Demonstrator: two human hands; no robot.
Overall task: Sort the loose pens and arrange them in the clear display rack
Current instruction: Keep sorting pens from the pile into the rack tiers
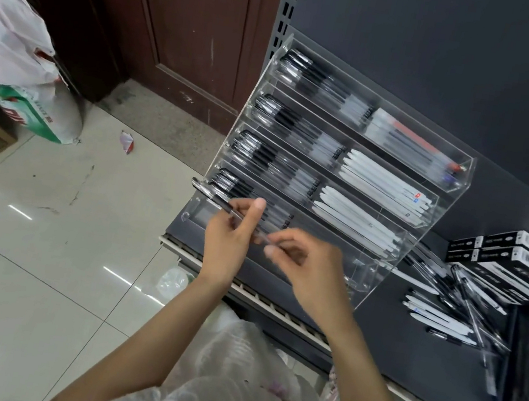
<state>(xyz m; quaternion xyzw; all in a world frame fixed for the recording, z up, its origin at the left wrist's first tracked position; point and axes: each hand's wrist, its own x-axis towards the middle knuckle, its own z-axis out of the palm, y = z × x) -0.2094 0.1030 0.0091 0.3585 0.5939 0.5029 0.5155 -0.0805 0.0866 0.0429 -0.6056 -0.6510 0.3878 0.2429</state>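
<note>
Clear glossy plastic rack (380, 270) on a matt grey metal shelf (422, 357) — beside it, shiny pale floor tiles (20, 265).

Bottom tier of clear rack (363, 268) open and reachable from front; loose pens (446, 312) crowding shelf (405, 354) just right of rack.

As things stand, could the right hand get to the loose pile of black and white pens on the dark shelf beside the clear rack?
Probably yes, once free: nothing blocks the loose pen pile, but the right hand is pinching a black-capped pen.
</note>
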